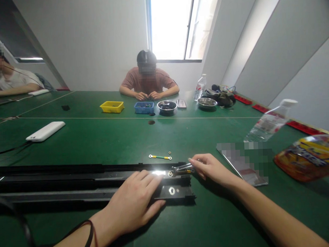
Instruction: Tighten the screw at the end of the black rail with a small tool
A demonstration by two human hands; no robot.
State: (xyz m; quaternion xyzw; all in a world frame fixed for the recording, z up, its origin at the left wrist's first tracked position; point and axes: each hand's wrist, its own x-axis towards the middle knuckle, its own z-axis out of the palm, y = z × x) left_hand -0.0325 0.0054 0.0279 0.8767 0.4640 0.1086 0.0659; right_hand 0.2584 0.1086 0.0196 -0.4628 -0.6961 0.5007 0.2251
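My left hand [136,200] lies across two long black metal rails [167,195], its fingers over the far one and its thumb at the near edge, holding them against the table. In my right hand [209,167] a shiny wrench [182,168] is pinched, its head at a brass-coloured nut [170,173] near the right end of the far rail. Partly under the wrench, a yellow-sleeved lug [188,171] shows. Just beyond the rails lie a green-and-yellow ground wire [160,157] with ring ends and a small loose nut [170,152].
A yellow bin [112,107], a blue bin [144,107] and metal bowls [167,107] stand farther back, before a seated person [148,75]. To the right are a tilted bottle [269,121], a snack bag [308,158] and a flat packet [244,164]. A white power bank [46,131] lies left.
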